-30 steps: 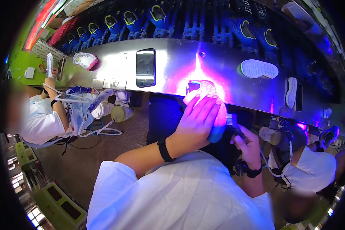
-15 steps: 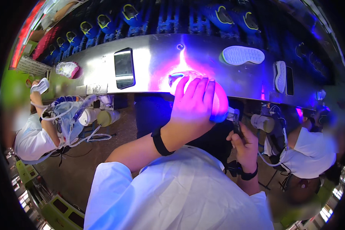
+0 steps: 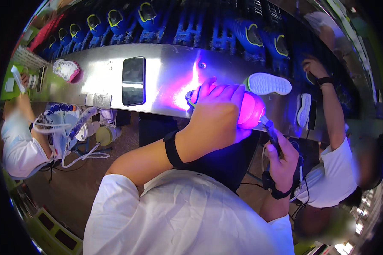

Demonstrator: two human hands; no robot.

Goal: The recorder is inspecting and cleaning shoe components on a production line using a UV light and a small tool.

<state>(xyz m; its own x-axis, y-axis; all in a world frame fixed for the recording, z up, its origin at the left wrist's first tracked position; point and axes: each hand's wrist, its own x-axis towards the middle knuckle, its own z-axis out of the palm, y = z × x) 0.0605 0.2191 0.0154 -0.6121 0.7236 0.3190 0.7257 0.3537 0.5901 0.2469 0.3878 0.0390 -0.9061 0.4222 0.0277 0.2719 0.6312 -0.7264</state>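
Note:
My left hand (image 3: 215, 112) is wrapped over a shoe upper (image 3: 252, 111), which glows pink and purple under a strong violet light at the near edge of the metal bench. The fingers hide much of the shoe, and its rounded end points to the right. In my right hand (image 3: 281, 161) is a dark-handled brush (image 3: 272, 134). Its pale bristles are at the rounded end of the shoe and seem to touch it. A white shoe sole (image 3: 269, 83) with a textured face lies on the bench just beyond the shoe.
A phone (image 3: 133, 80) and a small pink-and-white shoe piece (image 3: 66, 70) lie on the metal bench (image 3: 102, 59). Behind it runs a rack conveyor with several blue shoes (image 3: 147, 17). Pots (image 3: 107, 135) hang below the edge. At right, a co-worker's arm (image 3: 334, 106) reaches toward the conveyor.
The shoe and both my hands have shifted slightly right, and the shoe has turned a little. At right, the co-worker's arm has come up to the conveyor. The conveyor shoes have shifted slightly in view.

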